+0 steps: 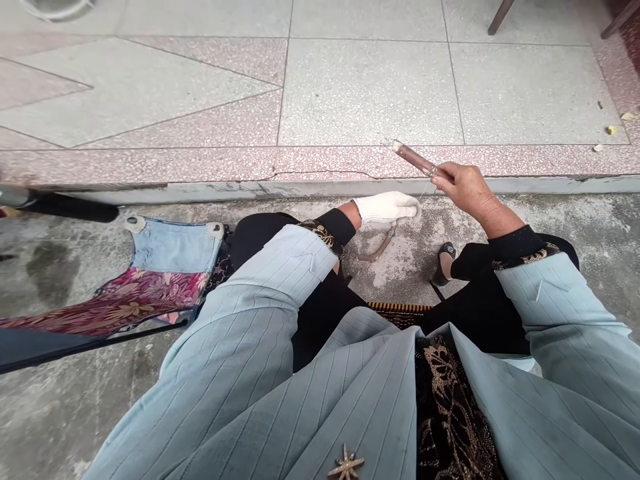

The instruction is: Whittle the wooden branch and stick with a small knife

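My right hand (pixel 463 187) is bare and closed around a short brown wooden stick (pixel 413 158). The stick tilts up to the left, and its pale cut end points away from me. Thin wire (pixel 432 171) is wound around it near my fingertips. A strand runs down from there towards my left hand (pixel 387 207), which wears a white knitted glove. Its fingers are closed at a small greyish loop (pixel 419 212), apparently of the same wire. Just below the glove is a curved brown stick (pixel 379 249); whether the glove touches it, I cannot tell.
A low concrete step edge (pixel 225 191) runs across, with tiled floor (pixel 370 93) beyond. To the left stands a folding seat with denim and floral cloth (pixel 173 247), near a black pole (pixel 75 205). A furniture leg (pixel 500 17) is at the upper right.
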`<state>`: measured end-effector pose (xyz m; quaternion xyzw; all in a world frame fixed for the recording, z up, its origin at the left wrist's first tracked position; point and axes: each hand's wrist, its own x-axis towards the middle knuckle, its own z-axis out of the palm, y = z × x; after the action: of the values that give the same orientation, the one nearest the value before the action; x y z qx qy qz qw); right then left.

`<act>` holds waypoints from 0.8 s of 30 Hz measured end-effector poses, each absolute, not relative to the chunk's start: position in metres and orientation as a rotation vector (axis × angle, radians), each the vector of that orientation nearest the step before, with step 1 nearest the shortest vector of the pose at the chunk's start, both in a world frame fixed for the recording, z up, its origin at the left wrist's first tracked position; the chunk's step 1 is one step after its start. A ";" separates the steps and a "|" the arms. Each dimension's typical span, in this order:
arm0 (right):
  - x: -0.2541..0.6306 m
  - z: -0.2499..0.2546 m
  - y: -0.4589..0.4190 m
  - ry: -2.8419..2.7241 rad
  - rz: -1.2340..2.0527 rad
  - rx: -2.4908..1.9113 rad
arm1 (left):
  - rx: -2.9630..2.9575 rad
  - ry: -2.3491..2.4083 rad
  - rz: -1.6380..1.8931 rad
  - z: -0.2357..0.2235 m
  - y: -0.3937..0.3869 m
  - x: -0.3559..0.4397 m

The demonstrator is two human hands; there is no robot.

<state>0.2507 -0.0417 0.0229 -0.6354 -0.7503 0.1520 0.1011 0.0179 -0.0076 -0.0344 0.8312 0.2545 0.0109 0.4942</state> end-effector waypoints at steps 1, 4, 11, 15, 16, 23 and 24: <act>0.253 0.021 -0.040 -2.214 0.405 -1.944 | 2.020 0.623 -0.003 -0.034 -0.010 0.019; 0.253 0.014 -0.035 -2.323 0.349 -2.141 | 2.155 0.609 -0.063 -0.032 -0.011 0.020; 0.223 0.002 -0.046 -2.990 1.045 -2.003 | 2.509 0.572 -0.136 -0.019 0.001 0.014; 0.221 0.012 -0.054 -2.863 1.714 -1.438 | 2.540 0.561 -0.040 -0.013 0.006 0.010; 0.225 0.016 -0.054 -2.753 1.843 -1.328 | 2.516 0.554 0.004 -0.013 0.007 0.008; 0.261 0.048 -0.053 -1.744 1.604 -1.265 | 2.146 0.646 0.252 -0.015 0.012 0.002; 0.263 0.050 -0.052 -1.625 1.498 -1.322 | 2.122 0.670 0.248 -0.015 0.011 0.002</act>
<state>0.2633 -0.0525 0.0499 -0.4929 -0.6059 0.5584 0.2795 0.0020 0.0107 -0.0152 0.8528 0.2694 0.0996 0.4361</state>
